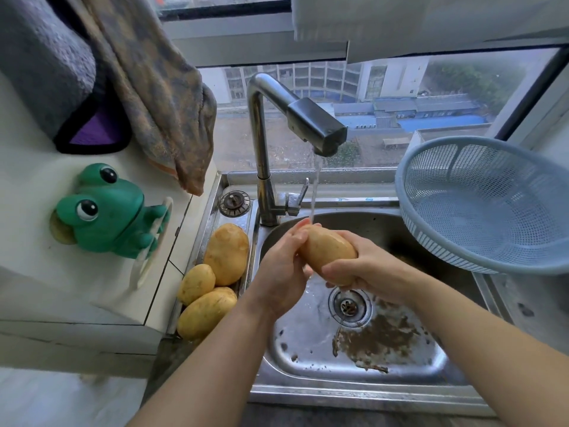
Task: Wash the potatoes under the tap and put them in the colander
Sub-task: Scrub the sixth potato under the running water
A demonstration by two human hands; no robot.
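The left grip and right grip both clasp one potato under the tap's running stream, over the sink (above its drain). Three more potatoes lie along the sink's left edge. The blue colander sits tilted at its far right corner.

Pale blue colander, green frog, yellow-brown potatoes

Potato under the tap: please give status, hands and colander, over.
Hands: left hand and right hand grip one potato under running tap. On left ledge, three potatoes wait. No potato seen in colander. Nothing in the way.
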